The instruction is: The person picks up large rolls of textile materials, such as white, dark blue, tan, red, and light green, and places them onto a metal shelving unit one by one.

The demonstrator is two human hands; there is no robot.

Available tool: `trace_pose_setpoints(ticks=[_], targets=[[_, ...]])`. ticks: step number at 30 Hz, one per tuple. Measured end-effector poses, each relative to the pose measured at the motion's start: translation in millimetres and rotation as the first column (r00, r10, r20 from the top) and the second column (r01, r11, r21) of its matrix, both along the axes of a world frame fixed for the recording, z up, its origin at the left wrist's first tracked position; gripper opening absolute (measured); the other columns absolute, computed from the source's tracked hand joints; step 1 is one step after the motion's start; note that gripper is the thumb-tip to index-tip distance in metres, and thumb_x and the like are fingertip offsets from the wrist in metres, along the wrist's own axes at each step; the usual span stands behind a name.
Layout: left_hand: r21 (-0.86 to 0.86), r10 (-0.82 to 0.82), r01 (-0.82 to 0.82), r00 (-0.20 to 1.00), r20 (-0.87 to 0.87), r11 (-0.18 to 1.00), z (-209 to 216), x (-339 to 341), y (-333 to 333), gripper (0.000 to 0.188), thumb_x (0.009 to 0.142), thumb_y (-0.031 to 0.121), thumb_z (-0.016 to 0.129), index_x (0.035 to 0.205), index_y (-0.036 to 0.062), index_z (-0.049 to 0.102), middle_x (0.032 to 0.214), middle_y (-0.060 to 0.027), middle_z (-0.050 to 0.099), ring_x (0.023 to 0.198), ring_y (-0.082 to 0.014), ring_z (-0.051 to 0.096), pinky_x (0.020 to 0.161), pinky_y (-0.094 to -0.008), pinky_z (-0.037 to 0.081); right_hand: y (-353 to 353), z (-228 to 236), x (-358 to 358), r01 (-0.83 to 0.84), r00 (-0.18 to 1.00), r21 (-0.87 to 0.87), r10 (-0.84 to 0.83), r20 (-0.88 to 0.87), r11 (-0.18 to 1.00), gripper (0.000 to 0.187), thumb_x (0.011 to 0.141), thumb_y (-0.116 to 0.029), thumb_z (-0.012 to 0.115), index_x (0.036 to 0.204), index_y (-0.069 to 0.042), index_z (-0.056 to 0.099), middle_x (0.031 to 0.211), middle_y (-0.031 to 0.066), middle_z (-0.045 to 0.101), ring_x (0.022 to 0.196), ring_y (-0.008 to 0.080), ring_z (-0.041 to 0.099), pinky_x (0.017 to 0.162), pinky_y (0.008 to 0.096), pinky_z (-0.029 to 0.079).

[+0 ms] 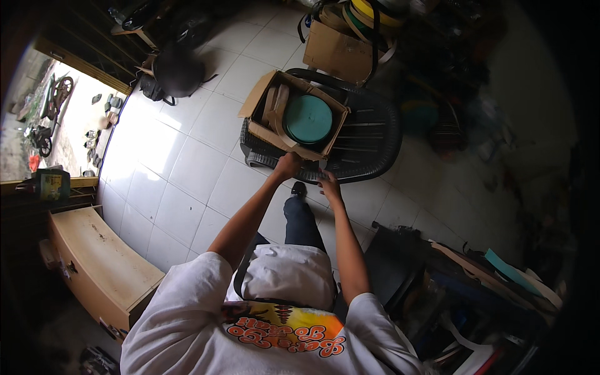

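An opened cardboard box [255, 100] rests on the seat of a black plastic chair [378, 134]. Inside it lie a round teal roll or disc [308, 119] and tan curved pieces [278, 103] along its left side. At the box's near edge my left hand [289, 165] is closed in a fist; whatever its fingers hold is hidden. My right hand [329, 186] is just to the right, by the chair's near rim. Its fingers are bent around a small greyish piece [322, 164], too small to name.
Beyond the chair stands another cardboard box [340, 53] with coiled yellow and green bands on top. A wooden cabinet [106, 250] is at the left, near a bright doorway [59, 119]. Bags lie on the tiled floor [206, 140] at the far left. Dark furniture and strips crowd the lower right.
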State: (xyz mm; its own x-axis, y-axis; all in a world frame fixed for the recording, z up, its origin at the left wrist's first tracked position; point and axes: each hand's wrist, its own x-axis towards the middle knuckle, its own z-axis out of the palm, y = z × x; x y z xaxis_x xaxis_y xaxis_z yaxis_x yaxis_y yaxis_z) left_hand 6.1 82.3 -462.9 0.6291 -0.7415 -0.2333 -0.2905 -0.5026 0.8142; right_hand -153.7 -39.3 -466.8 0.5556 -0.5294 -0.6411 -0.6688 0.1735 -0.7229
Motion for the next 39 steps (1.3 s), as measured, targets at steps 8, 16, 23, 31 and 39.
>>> trace_pose_setpoints(ticks=[8, 16, 23, 31, 39], targets=[[0.149, 0.305, -0.271, 0.902, -0.307, 0.951, -62.0, 72.9, -65.4, 0.046, 0.079, 0.028, 0.062, 0.110, -0.0057, 0.058, 0.093, -0.0217, 0.066, 0.093, -0.0357, 0.063, 0.083, -0.0388, 0.047, -93.2, -64.0, 97.9, -0.157, 0.970, -0.135, 0.127, -0.208, 0.978, 0.080, 0.077, -0.025, 0.070, 0.143, -0.006, 0.028, 0.141, 0.0239, 0.038, 0.130, 0.0357, 0.040, 0.105, 0.0429, 0.034], [0.134, 0.465, -0.460, 0.752, -0.466, 0.878, -214.4, 101.3, -78.7, 0.055, 0.079, 0.033, 0.065, 0.110, -0.0105, 0.054, 0.107, -0.0281, 0.061, 0.107, -0.0380, 0.057, 0.090, -0.0413, 0.044, -157.5, -107.5, 155.3, -0.273, 0.943, -0.220, 0.215, -0.255, 0.937, 0.097, 0.076, -0.032, 0.074, 0.146, -0.001, 0.014, 0.149, 0.0242, 0.021, 0.138, 0.0373, 0.023, 0.113, 0.0445, 0.024], [0.449, 0.574, -0.422, 0.767, -0.285, 0.787, -197.8, 109.3, -101.2, 0.051, 0.074, 0.033, 0.067, 0.106, -0.0059, 0.056, 0.104, -0.0214, 0.062, 0.109, -0.0400, 0.054, 0.089, -0.0418, 0.043, -189.4, -132.3, 198.8, -0.309, 0.922, -0.250, 0.224, -0.316, 0.918, 0.103, 0.071, -0.031, 0.078, 0.145, 0.000, 0.014, 0.148, 0.0257, 0.024, 0.137, 0.0377, 0.026, 0.112, 0.0437, 0.026], [0.402, 0.458, -0.371, 0.877, -0.144, 0.837, -211.6, 101.8, -115.3, 0.040, 0.084, 0.035, 0.056, 0.102, -0.0007, 0.060, 0.100, -0.0222, 0.062, 0.104, -0.0418, 0.052, 0.091, -0.0471, 0.036, -183.6, -137.4, 206.5, -0.199, 0.926, -0.159, 0.133, -0.353, 0.967, 0.092, 0.074, -0.039, 0.074, 0.144, -0.005, 0.025, 0.142, 0.0216, 0.037, 0.130, 0.0348, 0.037, 0.105, 0.0418, 0.035], [0.317, 0.598, -0.521, 0.768, -0.231, 0.792, -185.4, 101.8, -111.5, 0.036, 0.092, 0.033, 0.046, 0.101, 0.0001, 0.059, 0.101, -0.0231, 0.061, 0.095, -0.0448, 0.054, 0.082, -0.0445, 0.042, -155.4, -90.3, 185.1, 0.079, 0.961, -0.215, -0.131, -0.242, 0.974, 0.091, 0.073, -0.050, 0.074, 0.139, -0.004, 0.033, 0.138, 0.0236, 0.041, 0.126, 0.0381, 0.043, 0.103, 0.0435, 0.036]])
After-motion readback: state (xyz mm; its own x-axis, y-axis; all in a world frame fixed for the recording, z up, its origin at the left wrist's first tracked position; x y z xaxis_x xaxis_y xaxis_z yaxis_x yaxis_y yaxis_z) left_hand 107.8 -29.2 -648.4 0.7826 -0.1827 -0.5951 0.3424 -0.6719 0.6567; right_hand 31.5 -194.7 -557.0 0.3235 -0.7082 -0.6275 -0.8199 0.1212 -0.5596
